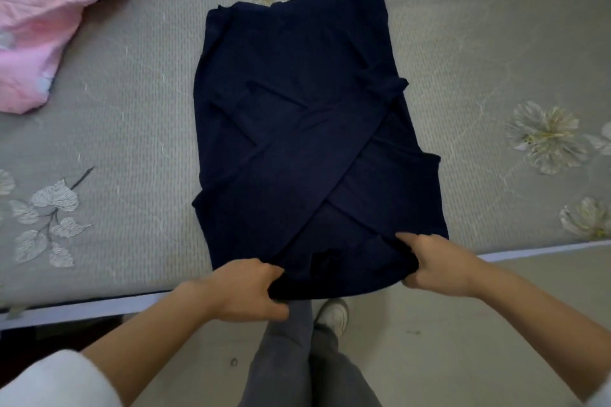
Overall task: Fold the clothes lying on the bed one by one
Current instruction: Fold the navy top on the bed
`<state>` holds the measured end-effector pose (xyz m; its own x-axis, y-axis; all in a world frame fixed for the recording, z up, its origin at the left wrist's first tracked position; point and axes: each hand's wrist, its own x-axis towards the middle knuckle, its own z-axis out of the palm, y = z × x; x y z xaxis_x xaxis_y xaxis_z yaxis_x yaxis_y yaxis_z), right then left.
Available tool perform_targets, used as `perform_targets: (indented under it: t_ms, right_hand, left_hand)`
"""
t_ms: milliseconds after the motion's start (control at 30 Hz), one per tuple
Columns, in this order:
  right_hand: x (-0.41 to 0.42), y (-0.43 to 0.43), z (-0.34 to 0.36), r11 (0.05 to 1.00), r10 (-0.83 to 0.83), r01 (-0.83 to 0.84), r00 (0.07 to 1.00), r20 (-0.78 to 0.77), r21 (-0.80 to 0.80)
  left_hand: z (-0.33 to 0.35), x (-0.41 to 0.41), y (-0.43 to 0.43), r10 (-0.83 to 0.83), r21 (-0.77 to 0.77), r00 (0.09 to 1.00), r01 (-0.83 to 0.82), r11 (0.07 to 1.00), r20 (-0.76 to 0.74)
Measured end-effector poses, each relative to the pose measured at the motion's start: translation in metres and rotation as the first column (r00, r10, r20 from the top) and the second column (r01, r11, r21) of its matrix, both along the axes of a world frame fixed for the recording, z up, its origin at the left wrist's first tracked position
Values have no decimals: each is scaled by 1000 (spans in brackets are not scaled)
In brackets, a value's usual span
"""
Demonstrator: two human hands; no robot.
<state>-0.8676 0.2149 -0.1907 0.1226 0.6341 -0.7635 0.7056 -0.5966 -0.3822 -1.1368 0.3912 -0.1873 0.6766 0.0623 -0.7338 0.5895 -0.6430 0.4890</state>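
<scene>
Navy garment (pixel 307 129) lies flat mid-bed (pixel 132 102), sides folded across each other — no readable label. Left hand (pixel 244 291) and right hand (pixel 439 268) each grip its near hem, fingers curled round cloth. Pink clothing (pixel 43 10) far left.

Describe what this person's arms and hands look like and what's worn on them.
Both the left hand and the right hand are bare: no gloves, rings or watch show. Forearms are uncovered. A white left sleeve ends near the elbow; only a pale sliver of the right sleeve shows at the frame's corner.
</scene>
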Motion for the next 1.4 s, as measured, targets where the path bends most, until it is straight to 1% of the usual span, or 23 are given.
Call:
perform_targets:
  t_ms: [33, 67, 133, 200, 233, 300, 367, 400, 433, 500, 567, 633, 700, 767, 900, 967, 1067, 1133, 1233, 1267, 1300, 1367, 1400]
  right_hand:
    - [-1, 2, 1, 996, 90, -92, 994, 63, 20]
    - [1, 7, 3, 990, 129, -134, 987, 100, 52]
    - [10, 23, 7, 986, 85, -99, 991, 107, 137]
    - [26, 46, 15, 968, -15, -6, 996, 83, 250]
    - [35, 59, 21, 954, -86, 70, 995, 43, 292]
    - [55, 87, 32, 910, -227, 255, 966, -123, 327]
    - [74, 117, 38, 864, -321, 403, 903, -286, 302]
    - [83, 131, 37, 840, -361, 454, 876, -319, 296]
    - [90, 146, 35, 815, -401, 494, 858, -320, 303]
    - [104, 178, 28, 776, -460, 527, 849, -261, 346]
    - [113, 207, 22, 768, -469, 513, 858, -207, 384]
    - [125, 233, 16, 766, -461, 485, 872, -166, 421]
    - [136, 256, 11, 747, -463, 470, 875, -139, 469]
    - [147, 277, 7, 705, -495, 491, 857, -142, 512]
    - [163, 315, 3, 664, -516, 498, 845, -142, 558]
    - [171, 332, 1, 648, -531, 503, 837, -134, 572]
    - [184, 360, -3, 624, -553, 513, 823, -131, 590]
    - [193, 379, -9, 612, -572, 516, 812, -116, 599]
    - [200, 401, -27, 615, -614, 528, 787, -64, 586]
    - [197, 405, -34, 637, -612, 495, 791, -3, 590]
    - [193, 405, -41, 672, -588, 418, 803, 99, 612]
    - [174, 392, -49, 717, -483, 174, 823, 300, 675]
    - [163, 380, -52, 708, -417, 55, 837, 354, 704]
  left_hand:
    - [1, 1, 0, -11, -18, 1000, 11, 1000, 13]
    - [2, 3, 3, 5, -14, 999, -4, 1000, 38]
    - [4, 8, 22, 111, 4, 986, -113, 994, 128]
    - [10, 15, 51, 297, -77, 930, -287, 955, 215]
    - [16, 20, 68, 381, -148, 889, -353, 924, 254]
    - [26, 31, 103, 489, -289, 824, -413, 864, 285]
    - [31, 42, 134, 542, -367, 795, -435, 822, 273]
    - [31, 48, 148, 562, -383, 784, -450, 807, 264]
    - [30, 54, 162, 581, -393, 774, -467, 792, 252]
    - [24, 69, 191, 602, -372, 762, -500, 782, 239]
    - [16, 82, 221, 601, -304, 763, -529, 792, 239]
    - [10, 93, 251, 618, -279, 751, -558, 782, 231]
    - [6, 102, 278, 682, -318, 700, -611, 725, 211]
    - [5, 111, 300, 736, -333, 643, -661, 672, 209]
    - [3, 129, 338, 791, -335, 571, -717, 611, 220]
    - [2, 140, 353, 789, -279, 555, -739, 613, 264]
    - [-2, 156, 374, 775, -167, 510, -785, 597, 372]
    - [-9, 167, 385, 733, -37, 494, -817, 575, 468]
    - [-27, 182, 390, 696, 128, 437, -884, 450, 569]
    - [-35, 185, 386, 672, 183, 438, -890, 417, 598]
    - [-43, 187, 379, 628, 255, 468, -879, 403, 621]
    - [-57, 185, 352, 497, 395, 573, -816, 422, 652]
    - [-62, 182, 334, 419, 439, 619, -777, 452, 664]
